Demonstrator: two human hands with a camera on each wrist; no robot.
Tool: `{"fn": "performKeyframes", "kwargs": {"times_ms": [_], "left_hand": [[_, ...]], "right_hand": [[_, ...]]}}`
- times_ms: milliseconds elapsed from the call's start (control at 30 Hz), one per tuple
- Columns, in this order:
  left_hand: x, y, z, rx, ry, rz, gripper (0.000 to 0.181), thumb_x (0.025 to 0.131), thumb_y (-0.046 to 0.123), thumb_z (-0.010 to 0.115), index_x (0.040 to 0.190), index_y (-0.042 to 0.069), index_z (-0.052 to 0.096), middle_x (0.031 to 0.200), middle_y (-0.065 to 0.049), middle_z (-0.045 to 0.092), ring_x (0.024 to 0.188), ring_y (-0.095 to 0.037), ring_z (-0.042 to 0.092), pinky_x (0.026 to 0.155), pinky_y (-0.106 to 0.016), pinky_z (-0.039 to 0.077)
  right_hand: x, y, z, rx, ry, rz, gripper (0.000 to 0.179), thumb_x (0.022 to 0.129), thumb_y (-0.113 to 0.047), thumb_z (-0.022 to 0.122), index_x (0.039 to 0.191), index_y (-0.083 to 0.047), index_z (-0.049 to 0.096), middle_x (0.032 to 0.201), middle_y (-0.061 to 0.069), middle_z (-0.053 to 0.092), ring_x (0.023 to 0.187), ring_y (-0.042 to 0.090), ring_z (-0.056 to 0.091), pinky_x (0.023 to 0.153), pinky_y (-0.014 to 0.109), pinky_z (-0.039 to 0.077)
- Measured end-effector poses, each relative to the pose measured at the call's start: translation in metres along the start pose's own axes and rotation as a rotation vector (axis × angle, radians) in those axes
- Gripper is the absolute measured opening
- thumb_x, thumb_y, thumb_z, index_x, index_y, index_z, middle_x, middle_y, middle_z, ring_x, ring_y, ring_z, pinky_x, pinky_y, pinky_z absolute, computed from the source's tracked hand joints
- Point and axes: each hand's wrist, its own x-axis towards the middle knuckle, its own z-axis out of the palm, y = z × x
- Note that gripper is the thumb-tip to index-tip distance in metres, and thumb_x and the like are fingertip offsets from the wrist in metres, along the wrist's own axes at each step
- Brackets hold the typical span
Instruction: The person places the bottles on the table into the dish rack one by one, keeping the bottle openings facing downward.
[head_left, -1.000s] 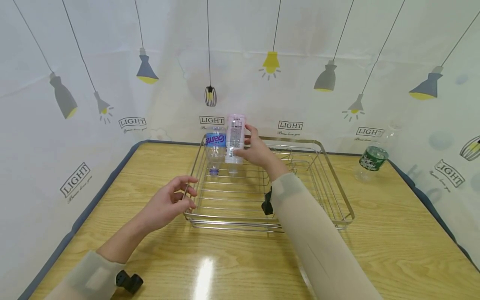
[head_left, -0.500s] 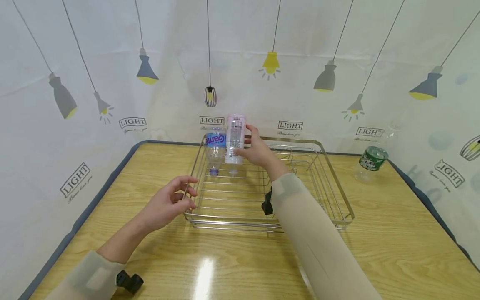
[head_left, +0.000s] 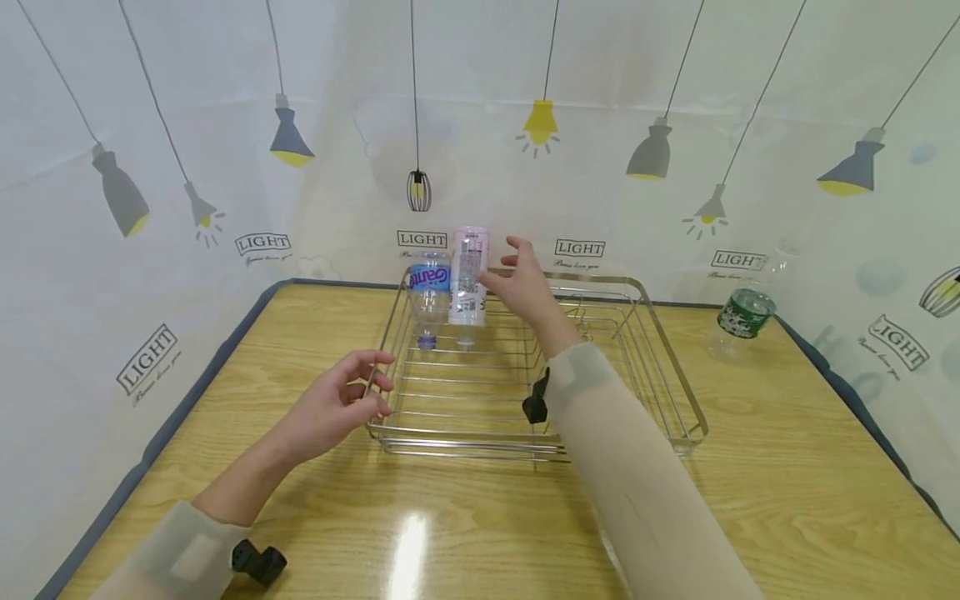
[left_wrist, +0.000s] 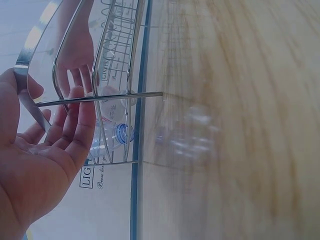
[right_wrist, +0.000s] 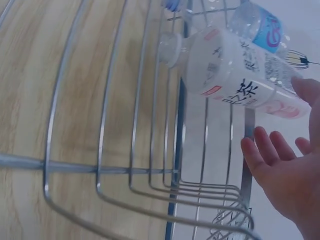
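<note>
My left hand (head_left: 337,406) loosely holds the left front of the metal wire dish rack (head_left: 465,436), its fingers curled at the rim in the left wrist view. At the rack's back left, a pink-and-white labelled bottle (head_left: 469,292) stands cap down. Just right of it is my right hand (head_left: 527,287), fingers spread; its thumb is close to the bottle, and I cannot tell whether they touch. A clear bottle (head_left: 430,304) with a blue label and purple cap stands cap down, left of the pink one. Both also show in the right wrist view.
A clear bottle (head_left: 742,317) with a green label stands on the wooden table (head_left: 337,517), right of the rack. A white backdrop (head_left: 480,100) printed with lamps rises behind and at the sides. Wire prongs (head_left: 581,317) stand inside the rack's right part.
My right hand has let go of the pink-and-white bottle and moved slightly right and up, its fingers opening. The bottle stays standing in the rack. My left hand has not moved.
</note>
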Motion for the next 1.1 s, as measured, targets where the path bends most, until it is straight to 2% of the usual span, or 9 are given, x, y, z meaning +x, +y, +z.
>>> {"fn": "performKeyframes", "kwargs": {"times_ms": [200,367,600,800,933,1100], "left_hand": [[0.001,0.000,0.000,-0.014,-0.003,0.001,0.058,0.102,0.001,0.058,0.158,0.003,0.045,0.131,-0.029,0.058,0.103,-0.032,0.074,0.087,-0.031,0.065],[0.001,0.001,0.001,-0.015,-0.003,-0.003,0.058,0.102,0.001,0.058,0.158,0.002,0.044,0.131,-0.030,0.058,0.105,-0.036,0.074,0.088,-0.030,0.065],[-0.001,0.001,0.000,-0.003,0.000,-0.008,0.058,0.101,0.002,0.058,0.158,0.003,0.045,0.131,-0.029,0.058,0.103,-0.031,0.074,0.088,-0.031,0.065],[-0.001,0.002,0.000,0.000,-0.001,-0.007,0.058,0.102,0.002,0.058,0.158,0.003,0.044,0.132,-0.030,0.057,0.103,-0.030,0.074,0.088,-0.030,0.064],[-0.001,0.002,0.000,-0.003,0.000,0.002,0.058,0.102,0.002,0.058,0.158,0.002,0.044,0.132,-0.031,0.057,0.103,-0.032,0.074,0.088,-0.030,0.065],[-0.001,0.001,0.001,-0.016,-0.005,0.011,0.058,0.102,0.001,0.058,0.158,0.001,0.044,0.131,-0.031,0.058,0.105,-0.041,0.073,0.087,-0.031,0.066]], "right_hand": [[-0.002,-0.016,-0.008,0.127,0.107,-0.029,0.084,0.104,-0.032,0.076,0.171,-0.017,0.027,0.165,0.015,0.046,0.146,0.034,0.054,0.115,0.050,0.056],[-0.009,-0.033,-0.021,0.176,0.134,-0.090,0.078,0.104,-0.035,0.076,0.168,-0.017,0.034,0.162,0.014,0.049,0.144,0.032,0.054,0.115,0.049,0.056],[-0.031,-0.051,-0.053,0.157,0.120,-0.157,0.073,0.104,-0.041,0.075,0.165,-0.021,0.040,0.160,0.007,0.052,0.145,0.026,0.054,0.115,0.049,0.054],[-0.053,-0.062,-0.087,0.094,0.106,-0.188,0.070,0.104,-0.042,0.073,0.164,-0.021,0.043,0.161,0.007,0.053,0.144,0.026,0.054,0.115,0.048,0.052],[-0.066,-0.061,-0.110,0.043,0.097,-0.205,0.068,0.105,-0.043,0.073,0.162,-0.020,0.045,0.161,0.006,0.053,0.142,0.026,0.055,0.114,0.046,0.051],[-0.085,-0.053,-0.138,-0.045,0.103,-0.182,0.069,0.105,-0.046,0.072,0.163,-0.022,0.044,0.161,0.005,0.052,0.141,0.025,0.056,0.110,0.043,0.052]]}}
